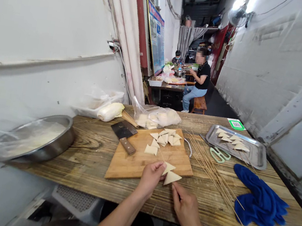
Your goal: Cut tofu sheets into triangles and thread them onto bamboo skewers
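Note:
My left hand [151, 176] is closed on pale triangular tofu pieces [170, 173] at the front right corner of the wooden cutting board [131, 161]. My right hand [186, 206] is pinched on a thin bamboo skewer whose tip meets the lower triangle. More tofu triangles [164, 140] lie in a loose heap at the board's far side. A cleaver [124, 135] rests on the board's far left corner.
Loose bamboo skewers [211, 164] fan across the table to the right. A metal tray [253, 154] with triangles, green scissors [219, 154], a blue cloth [260, 201], a plastic-covered steel basin [34, 140] and a bag of tofu [156, 117] surround the board. People sit at a far table.

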A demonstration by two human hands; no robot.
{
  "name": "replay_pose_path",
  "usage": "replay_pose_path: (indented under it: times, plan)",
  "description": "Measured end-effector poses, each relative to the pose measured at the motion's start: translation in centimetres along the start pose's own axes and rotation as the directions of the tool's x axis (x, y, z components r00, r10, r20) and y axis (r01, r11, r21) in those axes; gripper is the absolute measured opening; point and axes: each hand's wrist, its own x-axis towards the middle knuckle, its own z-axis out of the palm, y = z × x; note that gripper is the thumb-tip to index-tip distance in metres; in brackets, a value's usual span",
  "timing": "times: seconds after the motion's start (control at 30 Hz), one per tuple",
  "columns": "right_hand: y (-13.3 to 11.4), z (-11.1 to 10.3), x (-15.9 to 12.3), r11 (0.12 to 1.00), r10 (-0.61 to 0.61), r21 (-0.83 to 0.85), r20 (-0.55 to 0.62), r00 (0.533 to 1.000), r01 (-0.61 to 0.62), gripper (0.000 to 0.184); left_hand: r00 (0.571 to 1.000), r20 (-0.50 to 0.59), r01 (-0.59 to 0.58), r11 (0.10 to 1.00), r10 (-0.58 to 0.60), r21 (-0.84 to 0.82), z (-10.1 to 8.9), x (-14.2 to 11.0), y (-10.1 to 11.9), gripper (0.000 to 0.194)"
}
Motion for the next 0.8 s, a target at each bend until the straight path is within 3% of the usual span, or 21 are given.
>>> replay_pose_path:
  times: [0.17, 0.27, 0.33, 0.4, 0.47, 0.53, 0.63, 0.8]
  plan:
    - [0.4, 0.1, 0.1, 0.999, 0.025, 0.022, 0.003, 1.0, -0.025, 0.035, 0.997, 0.059, 0.049, 0.995, -0.044, -0.09, -0.4, 0.3, -0.1, 0.031]
    - [0.7, 0.2, 0.1, 0.996, 0.064, 0.063, 0.013, 0.998, -0.065, 0.036, 0.999, 0.022, 0.051, 0.994, -0.049, -0.101, -1.1, 0.7, -0.4, 0.031]
    - [0.9, 0.1, 0.2, 0.991, 0.089, 0.095, 0.012, 0.996, -0.09, 0.036, 0.998, -0.056, -0.013, 0.999, 0.011, -0.032, -2.1, 1.1, -0.6, 0.032]
    - [1.0, 0.0, 0.3, 0.986, 0.112, 0.125, 0.023, 0.993, -0.114, 0.036, 0.967, -0.182, -0.145, 0.975, 0.175, 0.168, -3.4, 1.8, -0.4, 0.031]
    - [1.0, -0.1, 0.6, 0.979, 0.137, 0.146, 0.063, 0.989, -0.145, 0.037, 0.887, -0.256, -0.24, 0.858, 0.384, 0.454, -4.6, 2.6, 0.1, 0.032]
    - [1.0, -0.2, 0.9, 0.972, 0.158, 0.159, 0.106, 0.982, -0.174, 0.037, 0.835, -0.231, -0.227, 0.696, 0.499, 0.681, -5.5, 3.4, 0.8, 0.033]
    - [0.9, -0.2, 1.2, 0.967, 0.167, 0.175, 0.117, 0.979, -0.185, 0.037, 0.815, -0.203, -0.133, 0.516, 0.543, 0.846, -5.7, 4.6, 1.5, 0.029]
    - [1.0, -0.1, 1.0, 0.963, 0.161, 0.202, 0.1, 0.982, -0.178, 0.037, 0.811, -0.21, -0.014, 0.378, 0.546, 0.926, -5.1, 6.3, 1.7, 0.032]
